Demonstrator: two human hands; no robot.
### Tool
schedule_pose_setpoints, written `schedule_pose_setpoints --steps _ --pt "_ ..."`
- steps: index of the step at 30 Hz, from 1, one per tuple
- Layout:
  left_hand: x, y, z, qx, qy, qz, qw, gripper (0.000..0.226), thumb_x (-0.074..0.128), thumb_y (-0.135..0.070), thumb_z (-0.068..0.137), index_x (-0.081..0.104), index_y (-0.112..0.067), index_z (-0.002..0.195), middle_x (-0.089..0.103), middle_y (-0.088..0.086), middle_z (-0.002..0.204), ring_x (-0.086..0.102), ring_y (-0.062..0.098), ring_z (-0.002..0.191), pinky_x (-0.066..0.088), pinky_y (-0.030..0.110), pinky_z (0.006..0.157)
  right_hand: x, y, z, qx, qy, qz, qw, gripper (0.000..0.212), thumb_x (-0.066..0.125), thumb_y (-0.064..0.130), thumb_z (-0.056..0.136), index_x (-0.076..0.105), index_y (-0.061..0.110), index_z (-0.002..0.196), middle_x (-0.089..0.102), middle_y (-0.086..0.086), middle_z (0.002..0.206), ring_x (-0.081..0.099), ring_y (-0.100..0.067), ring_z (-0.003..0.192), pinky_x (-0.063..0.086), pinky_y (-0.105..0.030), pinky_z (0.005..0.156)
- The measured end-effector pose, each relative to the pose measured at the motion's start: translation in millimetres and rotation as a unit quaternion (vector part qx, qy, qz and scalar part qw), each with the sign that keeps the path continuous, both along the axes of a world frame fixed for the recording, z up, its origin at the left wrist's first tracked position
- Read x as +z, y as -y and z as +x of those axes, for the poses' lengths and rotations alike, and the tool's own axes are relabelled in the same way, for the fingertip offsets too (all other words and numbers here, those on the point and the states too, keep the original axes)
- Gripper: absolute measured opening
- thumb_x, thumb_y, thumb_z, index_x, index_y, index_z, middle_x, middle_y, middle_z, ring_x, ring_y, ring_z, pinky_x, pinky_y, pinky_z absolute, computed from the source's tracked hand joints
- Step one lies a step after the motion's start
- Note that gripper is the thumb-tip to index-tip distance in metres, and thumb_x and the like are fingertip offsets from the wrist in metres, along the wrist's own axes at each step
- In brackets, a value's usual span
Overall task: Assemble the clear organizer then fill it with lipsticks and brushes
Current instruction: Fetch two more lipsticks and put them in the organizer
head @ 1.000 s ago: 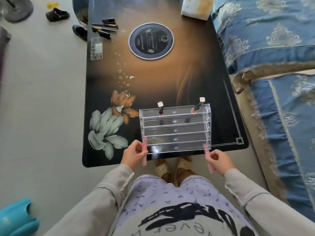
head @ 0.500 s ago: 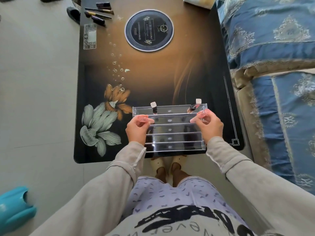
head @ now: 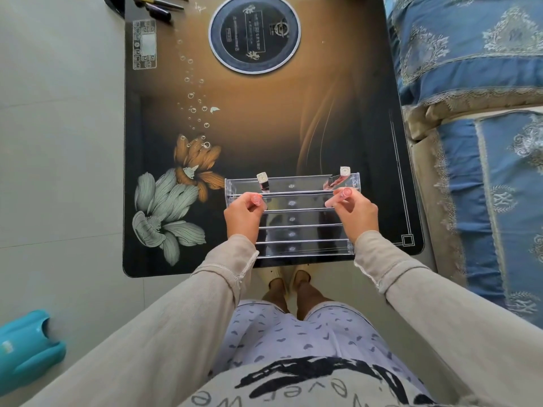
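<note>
Clear organizer (head: 293, 218): left hand (head: 244, 215), right hand (head: 357, 214) moved up to second tier, grips clamped on left lipstick (head: 256, 198), right lipstick (head: 343, 193); filling underway.

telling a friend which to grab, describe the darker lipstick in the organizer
On the flowered table sits a clear organizer at the near edge. The darker lipstick stands at the left end of its farthest row. Its body is dark red; the right-end lipstick is pink.
</note>
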State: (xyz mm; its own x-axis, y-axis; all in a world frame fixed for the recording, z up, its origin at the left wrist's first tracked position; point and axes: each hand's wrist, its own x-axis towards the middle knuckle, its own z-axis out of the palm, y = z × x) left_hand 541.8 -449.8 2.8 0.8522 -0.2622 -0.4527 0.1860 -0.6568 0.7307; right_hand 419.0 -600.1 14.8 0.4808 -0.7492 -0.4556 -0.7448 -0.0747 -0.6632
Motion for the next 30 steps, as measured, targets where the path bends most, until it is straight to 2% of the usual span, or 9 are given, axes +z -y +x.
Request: schedule_pose_setpoints --steps 3,6,9,15,20,30 --pt "-0.9 2.0 0.3 -0.022 0.002 0.009 1.000 0.016 0.063 -0.009 0.086 0.068 -0.002 0.099 0.071 0.015 0.099 0.060 0.016 0.087 0.045 0.021 0.085 -0.9 -0.4 3.0 0.017 -0.005 0.005 1.000 0.018 0.056 0.017 0.091 0.064 0.007 0.104 0.068 -0.013 0.111 0.062 -0.026 0.106 0.045 -0.026 0.089" --pt "-1.4 3.0 -0.2 -0.047 0.004 0.025 0.999 0.019 0.062 -0.012 0.087 0.069 -0.003 0.103 0.070 0.013 0.105 0.063 0.021 0.095 0.046 0.024 0.090 0.0 -1.6 5.6 0.036 -0.015 0.002 0.999 0.019 0.058 0.016 0.089 0.064 0.007 0.105 0.067 -0.013 0.113 0.062 -0.027 0.108 0.047 -0.034 0.095" --pt "-1.6 2.1 -0.9 -0.076 0.005 0.042 0.996 0.023 0.062 -0.013 0.087 0.068 -0.005 0.108 0.069 0.013 0.110 0.063 0.025 0.104 0.047 0.031 0.097 0.3 -1.6 6.0 0.049 -0.020 0.002 0.999 0.019 0.058 0.015 0.089 0.063 0.006 0.105 0.067 -0.013 0.113 0.062 -0.027 0.107 0.047 -0.035 0.096" --pt "-1.1 3.7 0.2 -0.070 0.000 0.043 0.997 0.021 0.063 -0.012 0.086 0.069 -0.005 0.104 0.070 0.012 0.109 0.063 0.025 0.103 0.047 0.030 0.097 1.2 0.9 6.0 0.075 -0.038 -0.007 0.996 0.024 0.058 0.015 0.089 0.063 0.004 0.109 0.067 -0.014 0.113 0.062 -0.028 0.107 0.046 -0.035 0.098" --pt "-0.8 2.8 -0.1 -0.086 0.007 0.051 0.995 0.025 0.063 -0.013 0.086 0.068 -0.007 0.109 0.069 0.012 0.113 0.062 0.025 0.107 0.046 0.035 0.101 1.4 1.0 4.2 0.102 -0.039 -0.015 0.994 0.023 0.059 0.013 0.088 0.064 0.003 0.108 0.068 -0.014 0.111 0.063 -0.028 0.105 0.048 -0.039 0.101" --pt "1.7 -3.5 -2.7 -0.092 0.011 0.039 0.995 0.032 0.067 -0.008 0.082 0.064 -0.006 0.114 0.067 0.011 0.116 0.062 0.023 0.110 0.046 0.032 0.099 0.6 -0.3 2.0 0.107 -0.029 -0.018 0.994 0.018 0.061 0.006 0.086 0.063 0.004 0.104 0.067 -0.015 0.114 0.061 -0.029 0.109 0.047 -0.043 0.102"
